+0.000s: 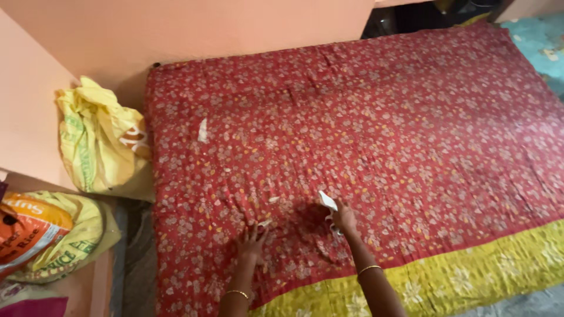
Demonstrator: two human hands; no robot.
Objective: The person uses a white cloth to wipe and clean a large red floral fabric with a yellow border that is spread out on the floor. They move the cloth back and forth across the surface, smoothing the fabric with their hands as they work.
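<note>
A red flowered quilt (382,129) with a yellow-green border (458,276) is spread flat over a mattress. My left hand (252,242) rests on the quilt with fingers spread, its fingertips at a small white scrap (265,223). My right hand (343,218) pinches a small white piece of paper (328,201) just above the cloth. Both wrists wear thin gold bangles. Another white scrap (202,130) lies farther up the quilt on the left, and a tiny one (274,199) sits between the hands.
A crumpled yellow sack (103,144) leans against the peach wall (176,35) left of the mattress. Orange and yellow printed sacks (41,232) lie at the lower left. A blue patterned cloth (537,41) shows at the upper right.
</note>
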